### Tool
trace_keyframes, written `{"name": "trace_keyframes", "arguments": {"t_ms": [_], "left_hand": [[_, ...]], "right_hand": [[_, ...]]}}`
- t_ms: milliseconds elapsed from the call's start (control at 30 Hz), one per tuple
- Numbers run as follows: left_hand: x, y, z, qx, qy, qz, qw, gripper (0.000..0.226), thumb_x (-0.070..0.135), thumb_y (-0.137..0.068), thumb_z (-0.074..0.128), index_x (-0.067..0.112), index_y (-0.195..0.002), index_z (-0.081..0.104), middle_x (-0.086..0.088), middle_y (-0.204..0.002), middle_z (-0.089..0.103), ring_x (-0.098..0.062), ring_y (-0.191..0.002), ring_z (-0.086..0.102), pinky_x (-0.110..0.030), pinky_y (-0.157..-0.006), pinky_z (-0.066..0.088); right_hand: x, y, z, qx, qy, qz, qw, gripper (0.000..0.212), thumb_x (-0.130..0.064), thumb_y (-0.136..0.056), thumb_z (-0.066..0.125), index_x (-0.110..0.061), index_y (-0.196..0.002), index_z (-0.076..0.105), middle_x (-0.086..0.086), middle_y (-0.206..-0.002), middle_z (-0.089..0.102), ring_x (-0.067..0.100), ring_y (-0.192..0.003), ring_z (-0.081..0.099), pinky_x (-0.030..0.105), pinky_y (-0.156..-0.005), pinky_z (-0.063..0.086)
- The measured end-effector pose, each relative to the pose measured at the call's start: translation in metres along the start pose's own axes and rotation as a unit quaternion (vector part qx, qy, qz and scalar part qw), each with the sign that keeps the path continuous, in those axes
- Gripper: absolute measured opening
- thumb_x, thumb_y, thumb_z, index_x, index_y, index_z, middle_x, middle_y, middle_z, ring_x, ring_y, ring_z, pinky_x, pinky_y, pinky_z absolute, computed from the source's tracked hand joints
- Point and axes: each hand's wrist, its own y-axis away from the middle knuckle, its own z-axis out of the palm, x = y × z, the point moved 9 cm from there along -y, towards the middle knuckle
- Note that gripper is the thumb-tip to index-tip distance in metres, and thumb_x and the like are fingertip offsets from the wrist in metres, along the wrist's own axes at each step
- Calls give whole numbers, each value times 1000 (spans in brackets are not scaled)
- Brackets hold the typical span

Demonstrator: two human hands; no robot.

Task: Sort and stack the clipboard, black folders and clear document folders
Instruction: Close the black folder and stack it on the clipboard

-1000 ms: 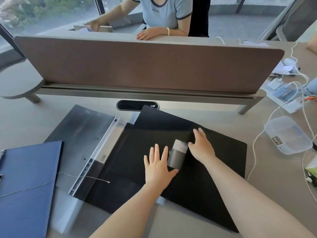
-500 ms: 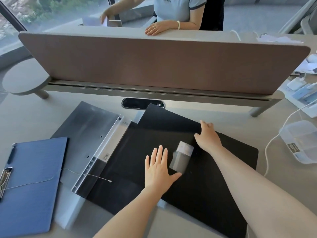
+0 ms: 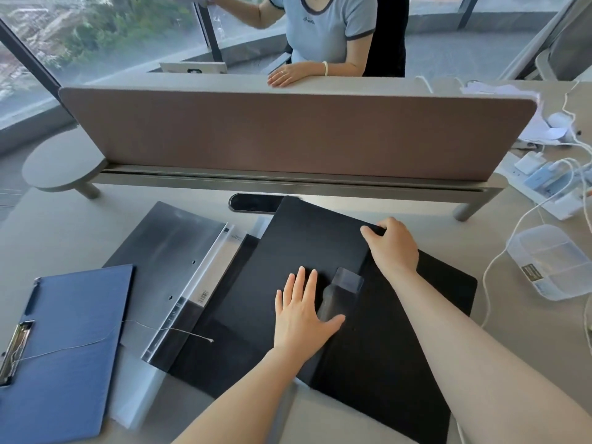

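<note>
A large black folder (image 3: pixel 378 354) lies open in the middle of the desk, with a clear label pocket on its spine. My left hand (image 3: pixel 302 312) rests flat on it, fingers spread. My right hand (image 3: pixel 392 243) grips the far edge of the folder's raised left cover (image 3: pixel 307 241). To the left lies another dark folder with a clear spine strip (image 3: pixel 169 251), partly under the black one. A clear document folder (image 3: pixel 134 389) peeks out beneath them. A blue clipboard (image 3: pixel 61 347) with a metal clip lies at the near left.
A brown divider panel (image 3: pixel 288 136) on a metal rail crosses the desk behind the folders. A clear plastic box (image 3: pixel 551 261), white cables and chargers sit at the right. A person sits beyond the divider, one hand on its top.
My right hand has slid from beside the label pocket up to the far edge of the black cover and closed on it. The left hand stays flat. The camera has tilted upward.
</note>
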Motion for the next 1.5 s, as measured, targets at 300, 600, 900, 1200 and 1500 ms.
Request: {"name": "trace_keyframes", "arguments": {"t_ms": [300, 600, 900, 1200, 1500], "left_hand": [[24, 21, -54, 16, 142, 7, 990, 81, 68, -86, 54, 41, -156, 23, 14, -167, 18, -13, -155, 11, -45, -124, 24], [48, 52, -122, -30, 256, 36, 966, 86, 69, -63, 61, 47, -145, 43, 14, -139, 58, -9, -127, 54, -38, -109, 45], [17, 71, -193, 70, 267, 65, 959, 9, 26, -88, 55, 22, -88, 63, 6, -77, 70, -15, -71, 66, -38, -67, 57], [-85, 77, -242, 100, 394, -25, 914, 17, 19, -98, 62, 15, -114, 66, -4, -104, 76, -21, -92, 75, -44, -84, 63], [-200, 82, -268, 144, 535, -104, 826, 18, 12, -96, 63, 14, -113, 69, -9, -105, 78, -29, -97, 75, -53, -91, 59]], "right_hand": [[-48, 39, -54, 65, -169, -36, 983, 16, -25, -86, 62, -9, -89, 58, 3, -82, 62, 24, -77, 54, 28, -65, 37], [-114, 85, -89, 112, -299, -74, 945, 10, -10, -75, 60, -13, -77, 50, -5, -66, 49, 17, -61, 44, 25, -56, 37], [-202, 129, -79, 82, -326, -154, 929, 9, -16, -77, 61, -16, -80, 53, 6, -85, 59, 14, -71, 50, 22, -65, 40], [-230, 154, -18, 30, -324, -148, 934, 29, -19, -90, 58, -21, -119, 56, -2, -117, 51, 9, -85, 58, 23, -79, 50], [-194, 178, 83, -70, -214, -4, 974, 65, -22, -89, 59, -18, -148, 33, 8, -148, 39, 28, -136, 38, 42, -110, 34]]}}
